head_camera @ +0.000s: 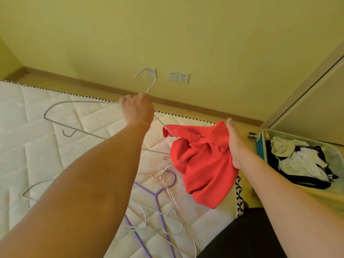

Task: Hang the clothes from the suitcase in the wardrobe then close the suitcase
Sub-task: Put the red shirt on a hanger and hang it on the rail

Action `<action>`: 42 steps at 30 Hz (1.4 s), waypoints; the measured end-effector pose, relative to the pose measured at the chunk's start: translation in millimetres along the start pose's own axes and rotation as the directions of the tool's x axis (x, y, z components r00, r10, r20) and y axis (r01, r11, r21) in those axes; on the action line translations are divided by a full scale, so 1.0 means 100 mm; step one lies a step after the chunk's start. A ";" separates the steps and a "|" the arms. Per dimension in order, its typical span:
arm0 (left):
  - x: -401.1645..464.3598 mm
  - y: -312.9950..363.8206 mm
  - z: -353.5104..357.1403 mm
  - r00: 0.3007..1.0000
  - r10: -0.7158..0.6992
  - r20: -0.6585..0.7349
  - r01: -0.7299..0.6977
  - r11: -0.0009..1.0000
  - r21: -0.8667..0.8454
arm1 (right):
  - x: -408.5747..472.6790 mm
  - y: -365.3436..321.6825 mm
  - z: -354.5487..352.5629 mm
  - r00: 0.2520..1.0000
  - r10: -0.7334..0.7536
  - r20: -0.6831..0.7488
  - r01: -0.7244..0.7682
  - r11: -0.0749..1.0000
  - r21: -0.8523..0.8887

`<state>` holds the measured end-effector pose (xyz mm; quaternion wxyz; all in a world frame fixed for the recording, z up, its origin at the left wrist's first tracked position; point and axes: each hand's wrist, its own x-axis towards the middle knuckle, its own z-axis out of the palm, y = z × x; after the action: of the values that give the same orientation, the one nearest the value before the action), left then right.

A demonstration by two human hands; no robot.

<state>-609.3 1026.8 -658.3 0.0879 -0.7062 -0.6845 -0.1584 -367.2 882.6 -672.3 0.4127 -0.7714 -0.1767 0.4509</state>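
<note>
No readable text, label, brand or number shows on anything in this view.

Red shirt (204, 164), buttons the same red; the hanger (78, 116) going into it is pale grey. On the cream quilted mattress (37, 112), edged in black-and-white zigzag, lie purple (158, 198), pink and white hangers. Teal suitcase (260, 146), black-and-white clothes (297, 161) inside. Yellow-green wall (167, 34), white sockets (178, 76)

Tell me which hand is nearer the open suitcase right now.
Right. The right hand grips the red shirt just left of the suitcase in the picture. The left hand holds the white hanger farther off, above the mattress.
</note>
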 end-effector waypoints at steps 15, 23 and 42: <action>0.04 1.13 -1.13 0.949 0.118 -0.292 -0.225 0.901 -0.370 | -0.28 -0.20 -0.56 0.985 -0.099 -0.144 0.113 0.990 0.091; 0.06 1.40 -1.41 0.894 0.155 -0.421 -0.377 0.766 -0.520 | 0.44 0.02 -1.08 0.993 -0.069 -0.091 0.083 0.984 0.155; -0.40 2.01 -1.26 0.856 0.425 -0.295 -0.475 0.417 -0.775 | -0.82 -0.68 -0.93 0.862 -0.494 -0.116 0.472 0.864 -0.172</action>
<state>-422.8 936.4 -535.8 -0.1969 -0.8142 -0.3104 -0.4495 -325.4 826.5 -549.6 0.4711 -0.7617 -0.3625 0.2579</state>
